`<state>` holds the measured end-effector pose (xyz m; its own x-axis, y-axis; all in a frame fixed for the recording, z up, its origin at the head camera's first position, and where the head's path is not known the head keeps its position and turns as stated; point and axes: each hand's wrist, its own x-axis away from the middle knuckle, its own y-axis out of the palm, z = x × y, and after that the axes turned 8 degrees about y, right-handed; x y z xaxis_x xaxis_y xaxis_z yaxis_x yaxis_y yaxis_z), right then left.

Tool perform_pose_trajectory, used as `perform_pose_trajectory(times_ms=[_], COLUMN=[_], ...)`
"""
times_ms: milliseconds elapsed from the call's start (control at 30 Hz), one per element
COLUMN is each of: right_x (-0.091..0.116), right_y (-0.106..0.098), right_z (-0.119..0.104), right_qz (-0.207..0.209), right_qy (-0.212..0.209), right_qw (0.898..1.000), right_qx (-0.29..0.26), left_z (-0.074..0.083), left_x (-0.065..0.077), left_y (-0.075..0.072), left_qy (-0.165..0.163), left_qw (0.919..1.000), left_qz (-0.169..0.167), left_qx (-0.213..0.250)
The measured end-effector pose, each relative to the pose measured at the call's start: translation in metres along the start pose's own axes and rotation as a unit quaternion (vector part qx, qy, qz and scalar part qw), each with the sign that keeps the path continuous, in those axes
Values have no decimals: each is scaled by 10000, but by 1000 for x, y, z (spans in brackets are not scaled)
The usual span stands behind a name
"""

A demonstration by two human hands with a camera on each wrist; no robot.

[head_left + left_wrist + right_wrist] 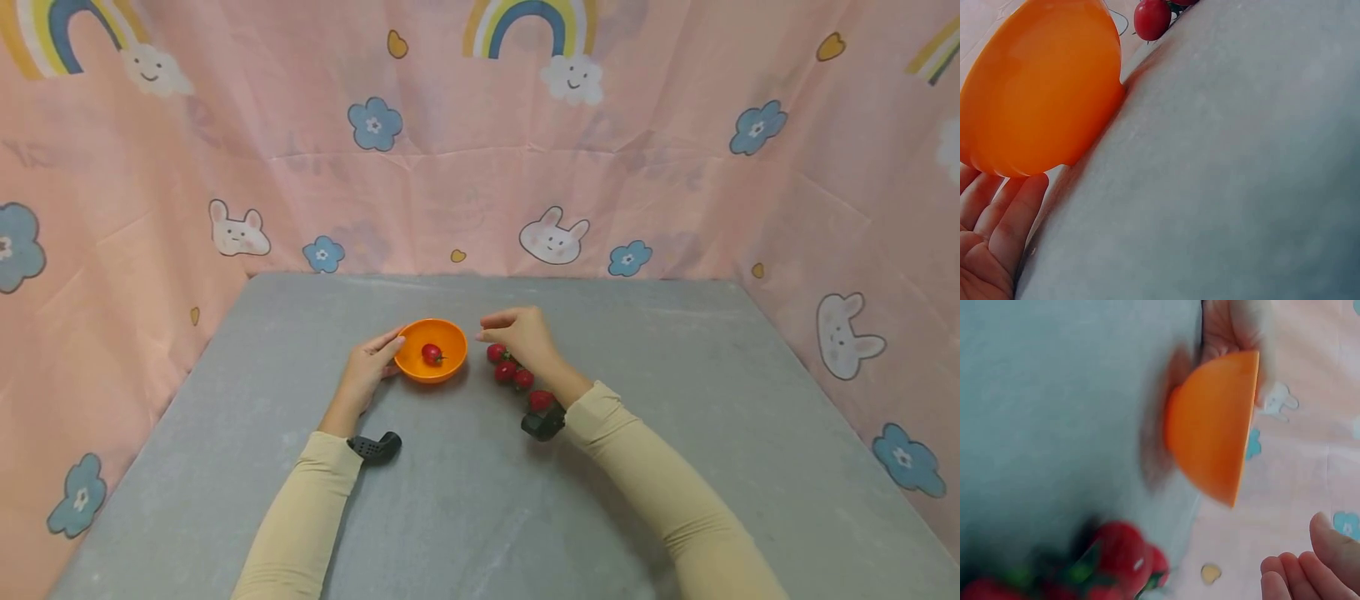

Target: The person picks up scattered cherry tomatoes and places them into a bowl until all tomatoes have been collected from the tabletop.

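An orange bowl [431, 375] stands on the grey table, and one red cherry tomato [431, 354] with a green stem lies inside it. My left hand [367, 367] holds the bowl at its left side, thumb over the rim and fingers against the outer wall. To the right of the bowl, my right hand [521, 333] hovers above the other cherry tomatoes [505, 371]. Its thumb and fingers are parted with nothing between them, as the right wrist view shows. Several tomatoes on green stems lie in a row under this hand, partly hidden by it.
The grey table [465, 508] reaches back to a pink printed cloth [450, 192] that hangs behind and along both sides. Each wrist wears a black band with a camera mount [378, 448].
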<state>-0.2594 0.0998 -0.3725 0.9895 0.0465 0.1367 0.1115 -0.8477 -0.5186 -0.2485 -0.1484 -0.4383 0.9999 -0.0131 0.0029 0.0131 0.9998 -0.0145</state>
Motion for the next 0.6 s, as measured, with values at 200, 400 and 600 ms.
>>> perform_pose_trajectory(times_ms=[200,400,600], right_x=[13,23,32], right_y=[-24,-39,-52], right_z=[24,44,58], right_qz=[25,88,74], right_qy=[344,462,516], right_qw=[9994,9989,9986], right_qx=[18,-32,-117], left_z=[5,-6,-20], left_x=[5,-1,-9], left_y=[1,-1,-3], left_qy=[52,174,283], left_qw=[10000,9998,9995], left_qz=[-22,-48,49], left_qx=[59,81,161])
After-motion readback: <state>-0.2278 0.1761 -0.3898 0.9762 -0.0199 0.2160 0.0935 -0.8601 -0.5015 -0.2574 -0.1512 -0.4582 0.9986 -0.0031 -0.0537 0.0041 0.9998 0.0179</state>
